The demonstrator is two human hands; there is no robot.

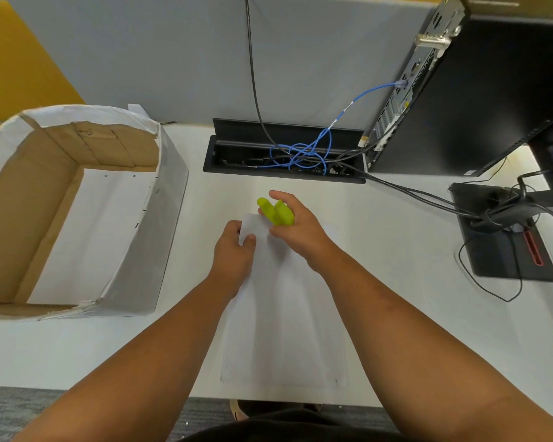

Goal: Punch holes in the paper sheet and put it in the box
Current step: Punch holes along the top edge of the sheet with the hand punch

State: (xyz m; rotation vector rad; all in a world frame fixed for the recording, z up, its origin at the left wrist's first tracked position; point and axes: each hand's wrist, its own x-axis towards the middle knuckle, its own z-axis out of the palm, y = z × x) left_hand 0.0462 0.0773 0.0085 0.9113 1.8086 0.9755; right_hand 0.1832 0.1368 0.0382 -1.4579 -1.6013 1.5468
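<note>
Paper sheet (281, 320) lies flat on the white worktop (396, 250), running from the near edge out toward the middle, with its far-left corner lifted off the surface. To its left stands the box (147, 218), the largest thing on the worktop: open-topped cardboard with white paper over its outer walls and a white sheet on its floor, well apart from the paper sheet. At the far right a black computer tower (479, 100) stands upright, and a blue cable (342, 116) runs from its back down into a black cable tray (281, 154) sunk into the worktop, where it tangles with black leads. Near the right edge sits a flat black monitor base (498, 247) with cables gathered on it.

Both forearms reach forward from the near edge and converge over the far end of the paper sheet. The left hand (235, 247) lies palm down, its thumb and fingers pinching the raised corner. The right hand (296, 228) sits just beside it to the right, wrist bent slightly inward, fingers curled around a lime-green hole punch (276, 212) whose two prongs point up and to the far left at the sheet's far edge. Whether the punch's jaws are on the paper cannot be told.
</note>
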